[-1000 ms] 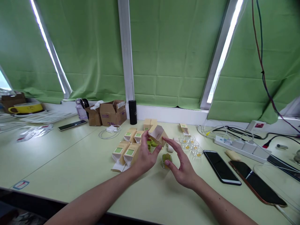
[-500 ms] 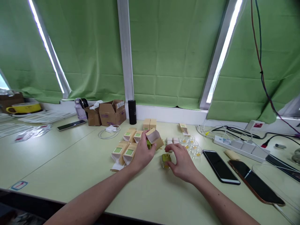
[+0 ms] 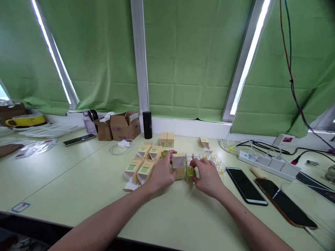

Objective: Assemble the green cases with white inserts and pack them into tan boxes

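My left hand [image 3: 162, 174] is closed on the side of a small kraft cardboard box [image 3: 179, 172], which stands upright on the table with its white-lined flap raised. Just right of it, my right hand [image 3: 207, 177] pinches a small clear glass cup with green contents [image 3: 191, 172], close beside the box. Left of my left hand are several similar boxes with green labels [image 3: 144, 169], some with open flaps. More green cups [image 3: 164, 153] show partly behind my left hand. Beyond my right hand sit several clear cups with yellow centres [image 3: 217, 164] and some pale pink-white pieces [image 3: 188, 156].
Two closed kraft boxes [image 3: 166, 139] and a black cylinder [image 3: 147, 125] stand at the back. A phone [image 3: 246, 185], a second phone [image 3: 286, 202] and a power strip [image 3: 269, 165] lie right. Cardboard cartons [image 3: 125, 126] are back left. What looks like another person's hand [image 3: 9, 149] shows far left.
My left hand has lowered the tilted box to stand upright on the table. My right hand has closed on the green cup and brought it slightly right, beside the box.
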Motion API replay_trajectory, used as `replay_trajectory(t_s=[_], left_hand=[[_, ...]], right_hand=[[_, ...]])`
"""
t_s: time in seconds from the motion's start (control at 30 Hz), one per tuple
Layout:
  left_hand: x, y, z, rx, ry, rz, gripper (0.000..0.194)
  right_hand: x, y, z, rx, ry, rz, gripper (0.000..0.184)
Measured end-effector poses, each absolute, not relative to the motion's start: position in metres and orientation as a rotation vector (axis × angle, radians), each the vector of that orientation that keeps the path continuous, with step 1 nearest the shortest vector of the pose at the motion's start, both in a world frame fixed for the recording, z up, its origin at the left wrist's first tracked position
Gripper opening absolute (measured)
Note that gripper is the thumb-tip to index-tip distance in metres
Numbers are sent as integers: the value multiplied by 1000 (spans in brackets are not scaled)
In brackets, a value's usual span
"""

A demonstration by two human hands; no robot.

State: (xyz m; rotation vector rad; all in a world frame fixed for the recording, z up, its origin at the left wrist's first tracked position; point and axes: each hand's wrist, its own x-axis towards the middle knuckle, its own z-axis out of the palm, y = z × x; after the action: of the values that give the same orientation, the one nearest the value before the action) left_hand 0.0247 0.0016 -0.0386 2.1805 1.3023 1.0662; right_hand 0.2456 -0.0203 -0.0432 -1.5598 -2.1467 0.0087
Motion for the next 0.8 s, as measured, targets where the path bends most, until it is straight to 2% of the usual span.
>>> replay_trajectory(t_s=[0.13,0.23,0.37,0.43,0.47,0.8], left_hand=[[26,1,-44,2202,1272,1055,69],[25,0,-43,2215,1163,1216,62],[22,-3,-37,2248,1015,1485,30],[21,-4,-35,2291,987,1502,10],[21,-4,-35,2312,996,1489,8],[26,4,-44,2183,1182,1439,21]], right_hand=[[246,-20,-43,-1563,-2149,7,38],[245,-21,-42,-1569,-2147,-3,38],[245,-21,-42,-1578,-2154,-1,36],[244,-20,-42,-1586,-2156,7,35],[244,-20,-42,-1591,-2156,11,34],[246,-19,-45,-1608,-2159,26,31]])
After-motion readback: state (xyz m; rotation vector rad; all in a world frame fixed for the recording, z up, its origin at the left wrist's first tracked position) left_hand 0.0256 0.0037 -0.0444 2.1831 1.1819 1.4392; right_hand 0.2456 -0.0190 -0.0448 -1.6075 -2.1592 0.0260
